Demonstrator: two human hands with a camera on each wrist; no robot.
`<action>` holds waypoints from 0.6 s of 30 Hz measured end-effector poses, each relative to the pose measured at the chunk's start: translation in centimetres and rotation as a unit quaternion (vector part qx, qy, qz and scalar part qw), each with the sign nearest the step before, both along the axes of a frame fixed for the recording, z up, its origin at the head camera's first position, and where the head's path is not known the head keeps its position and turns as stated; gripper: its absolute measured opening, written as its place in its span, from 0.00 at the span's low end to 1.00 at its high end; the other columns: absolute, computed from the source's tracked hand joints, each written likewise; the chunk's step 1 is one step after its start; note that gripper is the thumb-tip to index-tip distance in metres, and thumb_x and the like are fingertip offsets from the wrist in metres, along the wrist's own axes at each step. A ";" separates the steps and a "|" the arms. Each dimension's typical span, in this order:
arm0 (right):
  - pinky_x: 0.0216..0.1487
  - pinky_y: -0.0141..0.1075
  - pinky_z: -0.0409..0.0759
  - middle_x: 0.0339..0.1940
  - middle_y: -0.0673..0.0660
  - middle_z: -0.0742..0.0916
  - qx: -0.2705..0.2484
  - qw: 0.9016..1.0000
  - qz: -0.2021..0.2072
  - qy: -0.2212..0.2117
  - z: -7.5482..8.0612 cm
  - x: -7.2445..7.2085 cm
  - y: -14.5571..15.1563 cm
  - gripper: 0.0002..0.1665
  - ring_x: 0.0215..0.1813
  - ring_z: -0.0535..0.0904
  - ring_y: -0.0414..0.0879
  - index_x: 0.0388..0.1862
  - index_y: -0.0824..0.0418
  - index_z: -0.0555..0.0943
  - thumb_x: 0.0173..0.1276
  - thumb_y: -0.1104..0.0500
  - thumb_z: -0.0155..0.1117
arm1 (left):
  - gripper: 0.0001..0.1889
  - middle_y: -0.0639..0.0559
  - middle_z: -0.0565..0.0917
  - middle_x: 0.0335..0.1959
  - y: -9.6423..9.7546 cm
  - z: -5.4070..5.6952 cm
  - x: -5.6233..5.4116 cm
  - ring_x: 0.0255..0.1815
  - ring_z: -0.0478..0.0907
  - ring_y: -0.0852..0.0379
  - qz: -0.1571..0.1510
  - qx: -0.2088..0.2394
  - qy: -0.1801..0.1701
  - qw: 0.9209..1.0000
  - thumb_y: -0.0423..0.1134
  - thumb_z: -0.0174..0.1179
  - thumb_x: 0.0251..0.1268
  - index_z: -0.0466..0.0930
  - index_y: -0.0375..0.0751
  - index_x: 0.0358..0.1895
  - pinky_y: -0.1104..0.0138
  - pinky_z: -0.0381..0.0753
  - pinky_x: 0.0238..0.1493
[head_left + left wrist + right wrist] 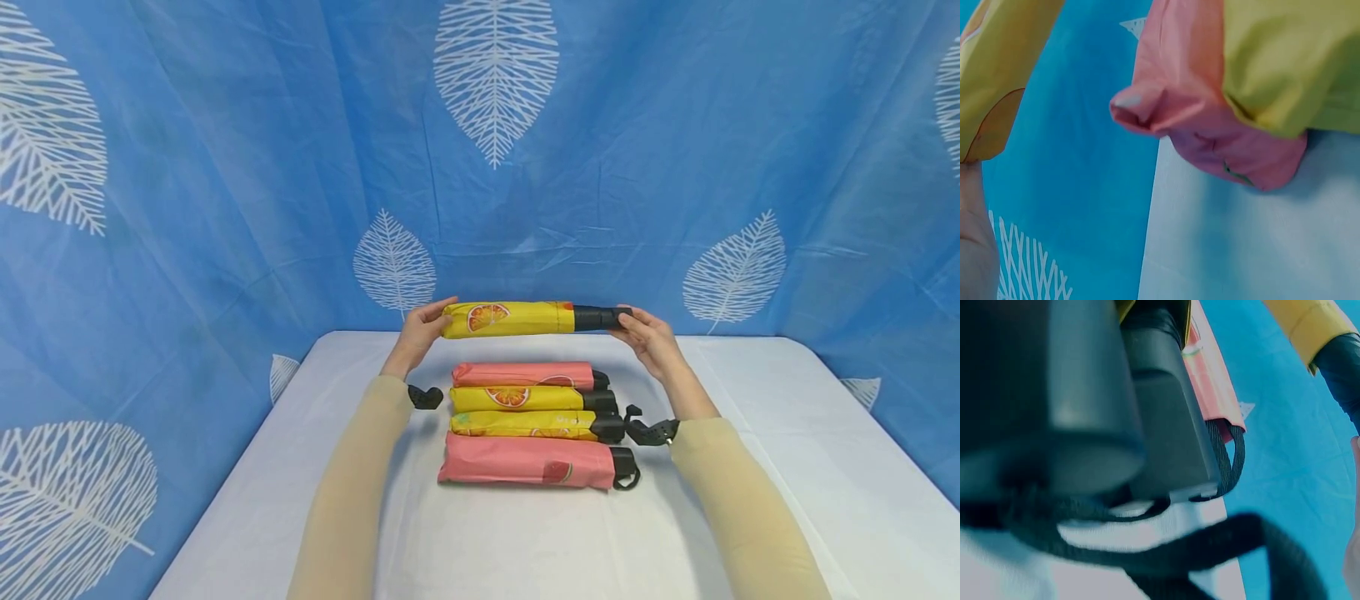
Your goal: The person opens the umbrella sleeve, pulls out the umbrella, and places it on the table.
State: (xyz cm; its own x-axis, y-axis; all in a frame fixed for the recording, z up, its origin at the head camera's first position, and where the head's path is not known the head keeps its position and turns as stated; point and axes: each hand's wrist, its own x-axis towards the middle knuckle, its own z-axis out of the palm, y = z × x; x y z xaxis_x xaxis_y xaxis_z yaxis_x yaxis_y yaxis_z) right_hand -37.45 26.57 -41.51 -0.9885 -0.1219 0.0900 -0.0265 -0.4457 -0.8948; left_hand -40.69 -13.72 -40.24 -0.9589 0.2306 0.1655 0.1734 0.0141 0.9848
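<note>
A folded yellow umbrella (508,319) with an orange-slice print is held level above the far part of the table. My left hand (422,332) grips its fabric end, while the right hand (651,337) pinches the black handle (602,318). In the left wrist view the raised umbrella (991,81) shows at the left edge beside part of the hand. The right wrist view has its sleeve and dark handle (1342,369) at the upper right; most of that hand is out of frame.
Below lie folded umbrellas in a stack of rows: a far pink one (517,374), two yellow ones (540,398) and a near pink one (517,460), handles to the right. They rest on a white-covered table (525,542). A blue leaf-patterned curtain (600,167) hangs behind.
</note>
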 end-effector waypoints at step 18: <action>0.51 0.33 0.76 0.47 0.52 0.81 -0.018 1.000 0.006 0.011 -0.7 0.3 2.6 0.13 0.43 0.84 0.45 0.50 0.64 0.78 0.72 0.70 0.49 | 0.23 0.47 0.67 0.67 -2.8 -0.1 0.8 0.53 0.71 0.53 0.013 -0.016 -0.030 0.999 0.34 0.53 0.70 0.67 0.41 0.68 0.64 0.73 0.52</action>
